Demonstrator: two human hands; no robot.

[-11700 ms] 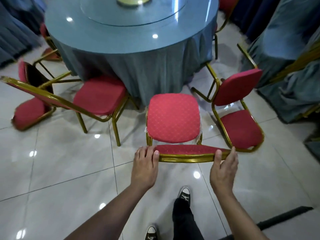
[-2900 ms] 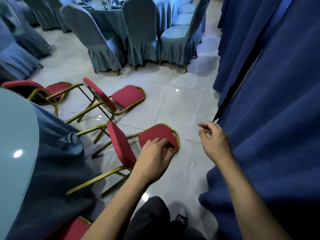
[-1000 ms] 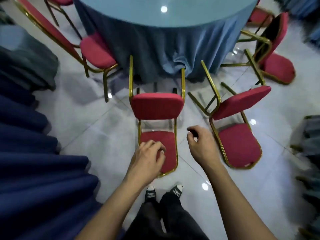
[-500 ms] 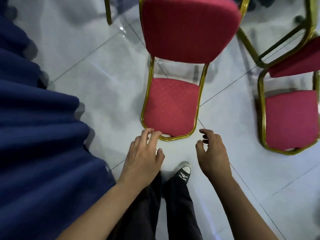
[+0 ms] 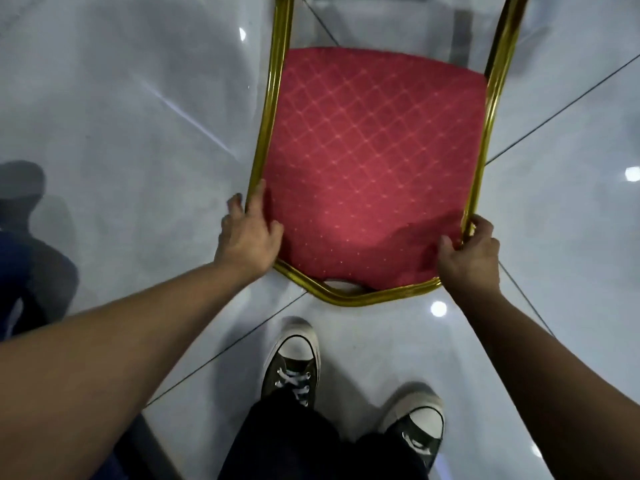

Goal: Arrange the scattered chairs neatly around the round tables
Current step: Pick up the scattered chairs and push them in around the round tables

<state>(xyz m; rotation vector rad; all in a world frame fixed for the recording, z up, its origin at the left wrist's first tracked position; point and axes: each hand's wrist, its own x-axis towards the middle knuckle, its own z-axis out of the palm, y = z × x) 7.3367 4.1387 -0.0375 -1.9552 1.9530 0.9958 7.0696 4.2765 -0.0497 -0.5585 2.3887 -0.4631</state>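
The chair [image 5: 374, 168] lies tipped over on the floor, its red diamond-patterned backrest pad facing up inside a gold metal frame [image 5: 268, 116] whose curved top rail is nearest the person. The left hand [image 5: 251, 237] grips the frame's left side near the corner, fingers curled over the rail and thumb lying on the pad. The right hand [image 5: 469, 252] grips the right corner, fingers wrapped round the rail, thumb on the fabric.

Beneath is a glossy pale tiled floor [image 5: 121, 116] with thin dark grout lines and bright reflected light spots. Bare tile opens to the left of the chair and to its right. Just below the top rail stand two dark canvas sneakers [image 5: 292, 362] with white toe caps, under dark trousers [image 5: 311, 445]. Dark blue fabric [image 5: 17, 278] shows at the left edge.
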